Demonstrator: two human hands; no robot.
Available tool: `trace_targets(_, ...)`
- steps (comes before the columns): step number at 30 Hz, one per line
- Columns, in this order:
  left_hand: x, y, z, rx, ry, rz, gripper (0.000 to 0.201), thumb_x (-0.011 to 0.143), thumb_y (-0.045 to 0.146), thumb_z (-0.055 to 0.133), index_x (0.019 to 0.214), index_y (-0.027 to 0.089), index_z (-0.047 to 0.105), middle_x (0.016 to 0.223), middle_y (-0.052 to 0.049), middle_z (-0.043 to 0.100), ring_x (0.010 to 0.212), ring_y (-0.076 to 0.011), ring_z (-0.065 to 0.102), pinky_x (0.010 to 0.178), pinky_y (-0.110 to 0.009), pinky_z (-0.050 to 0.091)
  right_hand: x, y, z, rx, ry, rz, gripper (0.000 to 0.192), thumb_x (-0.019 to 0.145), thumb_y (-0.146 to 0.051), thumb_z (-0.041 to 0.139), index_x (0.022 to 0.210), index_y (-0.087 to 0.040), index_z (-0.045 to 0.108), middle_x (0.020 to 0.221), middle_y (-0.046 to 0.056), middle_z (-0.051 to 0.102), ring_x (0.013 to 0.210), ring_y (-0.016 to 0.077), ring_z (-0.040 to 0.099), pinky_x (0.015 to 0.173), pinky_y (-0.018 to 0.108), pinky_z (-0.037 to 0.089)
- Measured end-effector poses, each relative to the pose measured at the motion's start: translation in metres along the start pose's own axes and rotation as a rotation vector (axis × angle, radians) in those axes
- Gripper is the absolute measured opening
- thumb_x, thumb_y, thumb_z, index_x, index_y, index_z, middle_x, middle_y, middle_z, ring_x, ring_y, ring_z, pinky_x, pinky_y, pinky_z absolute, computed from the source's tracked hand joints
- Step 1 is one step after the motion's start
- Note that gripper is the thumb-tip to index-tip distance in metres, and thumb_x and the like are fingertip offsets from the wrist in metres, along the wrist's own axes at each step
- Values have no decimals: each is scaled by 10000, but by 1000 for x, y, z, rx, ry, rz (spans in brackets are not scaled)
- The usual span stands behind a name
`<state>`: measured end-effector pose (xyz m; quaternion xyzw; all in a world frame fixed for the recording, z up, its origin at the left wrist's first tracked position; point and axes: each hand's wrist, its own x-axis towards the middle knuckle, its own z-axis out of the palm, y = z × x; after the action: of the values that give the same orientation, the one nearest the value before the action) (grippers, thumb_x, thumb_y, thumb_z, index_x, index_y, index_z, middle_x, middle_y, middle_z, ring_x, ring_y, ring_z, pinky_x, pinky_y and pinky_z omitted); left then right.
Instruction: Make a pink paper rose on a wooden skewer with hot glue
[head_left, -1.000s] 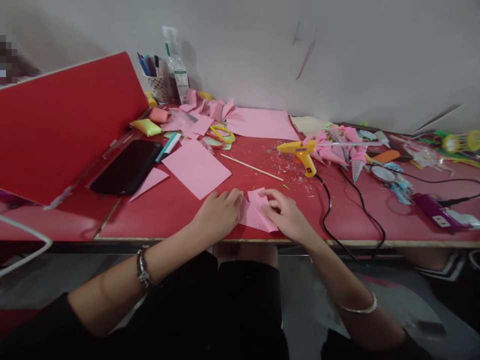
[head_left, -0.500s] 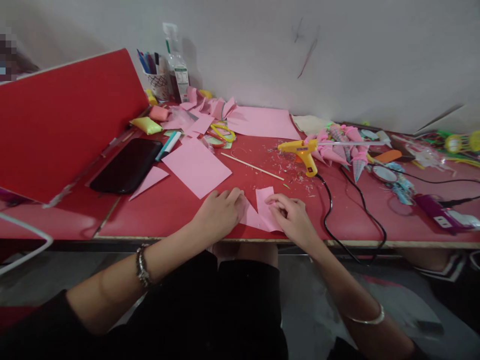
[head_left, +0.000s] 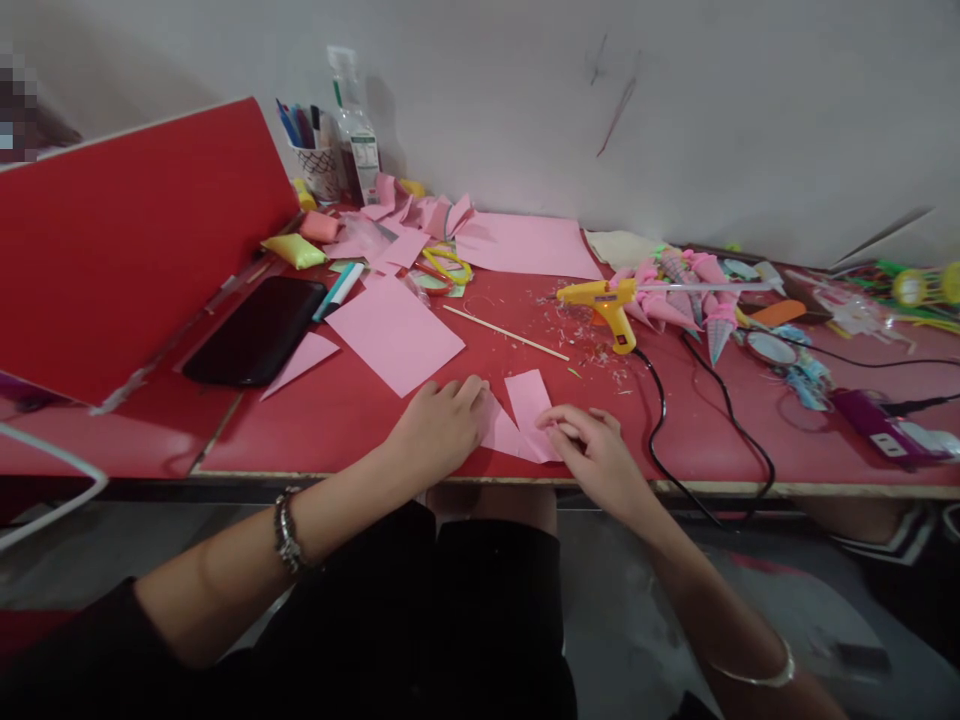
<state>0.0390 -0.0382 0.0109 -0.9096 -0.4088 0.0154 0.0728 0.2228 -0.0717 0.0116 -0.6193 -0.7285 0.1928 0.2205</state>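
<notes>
The curled left hand (head_left: 441, 428) covers the pink paper (head_left: 531, 405) at nine o'clock; the half-closed right hand (head_left: 596, 455) touches it at three, grips unclear.

At the left, a red board (head_left: 150, 250) was seen standing at a slant, with a black phone (head_left: 255, 330) laid just beside it. Two capped markers (head_left: 343, 292) were noted along the phone's far edge. Behind, pens (head_left: 304, 130) were held upright in a patterned cup (head_left: 316, 175), placed beside a clear labelled bottle (head_left: 357, 150) near the grey wall (head_left: 487, 100). Mid-table, a thin pale stick (head_left: 506, 332) was found lying flat. To its right, a yellow glue gun (head_left: 616, 297) was observed, a translucent rod (head_left: 690, 287) inserted at its rear. Small decorated cones (head_left: 716, 320) were heaped behind; a purple power strip (head_left: 870, 422) was recorded farther right, near the table's front edge.
</notes>
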Motion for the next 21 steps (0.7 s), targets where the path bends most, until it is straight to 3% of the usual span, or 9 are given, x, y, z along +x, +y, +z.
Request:
trace_targets(8,0,2,2,-20,25,-10,414,821,112,341,1220,14,395,1015,-172,551,818,-224,549,600,-323,396,-6,15,-8,-55,127,56,178,747,-231,387,726,-202,561,507,-34,553,500,132,510,841,431,303)
trace_targets(11,1,1,3,-17,18,-14,413,822,127,360,1221,28,396,1006,-163,554,824,-217,555,615,-318,405,-7,21,-13,-10,210,77,193,748,-258,382,739,-193,563,599,9,602,590,162,549,792,400,350)
trace_targets(16,4,-9,-3,-41,69,-27,370,832,126,341,1179,36,433,999,-155,555,898,-234,535,647,-315,410,-3,9,-13,147,222,25,184,762,-272,403,783,-194,568,803,51,634,801,192,558,764,339,391)
trace_targets(18,4,-14,-10,-138,159,-52,340,848,189,340,1137,51,457,1014,-149,546,918,-240,521,677,-331,411,0,-2,-10,194,216,-33,165,768,-255,417,795,-195,568,817,47,628,816,184,552,759,318,398)
trace_targets(21,1,-16,-21,-483,229,-57,311,850,339,343,934,105,530,871,-77,573,775,-176,534,644,-290,416,7,-19,-3,260,204,-138,146,782,-232,423,795,-196,565,792,36,622,785,164,550,738,296,407)
